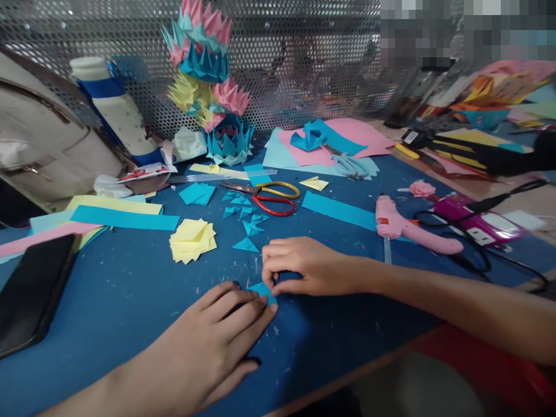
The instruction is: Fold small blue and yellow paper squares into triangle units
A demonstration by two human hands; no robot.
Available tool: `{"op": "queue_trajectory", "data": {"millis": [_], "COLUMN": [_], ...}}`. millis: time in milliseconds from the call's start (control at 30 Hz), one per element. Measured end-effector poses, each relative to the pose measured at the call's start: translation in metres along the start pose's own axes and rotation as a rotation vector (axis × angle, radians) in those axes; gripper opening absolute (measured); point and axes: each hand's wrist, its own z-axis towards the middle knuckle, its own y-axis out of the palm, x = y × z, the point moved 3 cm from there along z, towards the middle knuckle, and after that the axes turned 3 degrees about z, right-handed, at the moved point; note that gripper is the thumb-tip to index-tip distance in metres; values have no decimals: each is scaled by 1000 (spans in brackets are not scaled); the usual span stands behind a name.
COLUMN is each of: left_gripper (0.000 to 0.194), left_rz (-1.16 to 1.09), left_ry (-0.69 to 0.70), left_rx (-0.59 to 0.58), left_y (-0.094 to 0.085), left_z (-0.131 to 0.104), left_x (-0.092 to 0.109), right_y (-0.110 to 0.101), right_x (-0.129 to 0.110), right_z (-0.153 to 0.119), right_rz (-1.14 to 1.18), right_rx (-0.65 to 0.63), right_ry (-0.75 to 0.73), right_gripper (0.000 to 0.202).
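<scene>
If your outstretched left hand [223, 335] presses unevenly, the small blue paper [262, 288] could skid and crease crookedly, lying as it does on the table [130, 324] between left fingertips and your curled right hand [306, 266], whose pinch you cannot confirm.

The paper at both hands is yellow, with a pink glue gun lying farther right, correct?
Not quite: in the head view, that paper is blue, touched by the left hand and right hand. The pink glue gun is indeed farther right.
</scene>
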Motion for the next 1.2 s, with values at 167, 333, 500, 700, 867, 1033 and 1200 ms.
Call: {"op": "queue_trajectory", "data": {"millis": [167, 333, 500, 700, 867, 1033, 1200], "left_gripper": [51, 52, 55, 55, 55, 57, 58], "left_rz": [11, 5, -35, -70, -64, -73, -89], "left_ry": [4, -5, -18, -44, -39, -43, -40], "left_rx": [10, 5, -9, -30, -24, -36, -50], "left_y": [0, -2, -1, -1, -1, 0, 0], "left_z": [0, 1, 3, 6, 5, 5, 4], "left_x": [0, 1, 1, 2, 2, 2, 1], "right_y": [2, 4, 5, 6, 1, -5, -3], "right_x": [-2, -2, -1, -1, 1, -3, -10], "right_z": [-1, -2, -3, -3, -4, -9, -12], "right_rz": [-42, -58, -61, -56, -99, -310, -654], "right_rx": [16, 17, 11, 40, 83, 134, 159], "right_ry": [4, 4, 19, 63, 0, -304, -479], "right_gripper": [13, 16, 19, 14, 10, 19, 23]}}
